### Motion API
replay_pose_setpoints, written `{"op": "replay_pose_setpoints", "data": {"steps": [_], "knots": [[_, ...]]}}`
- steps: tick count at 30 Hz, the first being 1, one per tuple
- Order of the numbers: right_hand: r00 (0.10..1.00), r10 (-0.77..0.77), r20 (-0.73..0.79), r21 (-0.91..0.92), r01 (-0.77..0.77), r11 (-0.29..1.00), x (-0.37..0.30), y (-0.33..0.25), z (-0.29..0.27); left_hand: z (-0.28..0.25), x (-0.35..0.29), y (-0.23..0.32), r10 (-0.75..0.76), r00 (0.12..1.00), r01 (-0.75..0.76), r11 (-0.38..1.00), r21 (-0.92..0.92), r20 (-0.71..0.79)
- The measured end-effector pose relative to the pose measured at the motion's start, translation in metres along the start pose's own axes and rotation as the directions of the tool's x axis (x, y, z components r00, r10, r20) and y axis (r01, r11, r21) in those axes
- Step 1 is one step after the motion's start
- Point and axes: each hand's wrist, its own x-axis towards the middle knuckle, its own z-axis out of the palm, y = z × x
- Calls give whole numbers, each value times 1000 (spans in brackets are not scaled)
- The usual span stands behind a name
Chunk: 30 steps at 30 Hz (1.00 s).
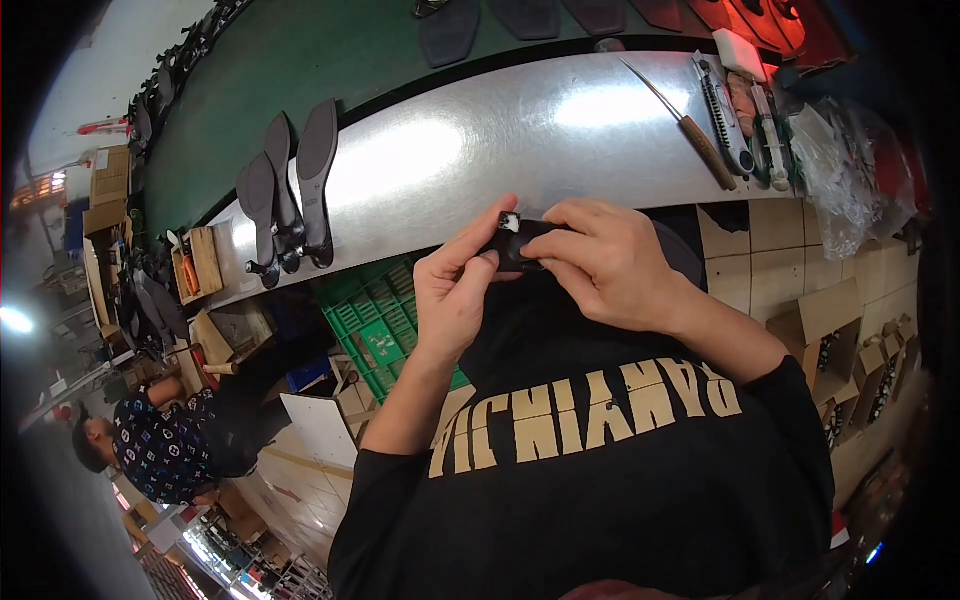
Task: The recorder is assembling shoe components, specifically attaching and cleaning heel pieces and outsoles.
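Observation:
In front of my chest, close to the bench's near edge, I hold a black heeled shoe sole (pixel 512 248) between both hands. Its heel end points up and shows a small whitish patch on a shiny black tip; a dark rounded part shows behind my right wrist. My left hand (pixel 452 290) grips one side, thumb toward the heel. The bent fingers of my right hand (pixel 612 262) pinch at the other side, and whether they hold a smaller piece is hidden. To the left on the metal bench (pixel 430 150) lie three dark heeled soles (pixel 318 150).
At the bench's right lie a wooden-handled awl (pixel 700 145), a utility knife (pixel 725 120) and clear plastic bags (pixel 835 170). More soles (pixel 448 32) rest on the green belt (pixel 370 45). A green crate (pixel 375 325) stands below; a co-worker (pixel 175 440) is at left.

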Motion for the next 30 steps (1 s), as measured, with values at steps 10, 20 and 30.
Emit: {"op": "replay_pose_setpoints", "data": {"steps": [10, 20, 30], "knots": [[985, -131, 112, -33, 135, 990, -2, 9, 0, -3, 2, 1, -35, 999, 35, 999, 5, -7], [985, 13, 172, 133, -36, 991, -3, 12, 5, -8, 11, 7, -204, 979, 204, 979, 23, -2], [994, -111, -24, 37, 112, 993, -8, 15, 16, -9, 14, 19, -385, 923, 380, 911, -160, -2]]}}
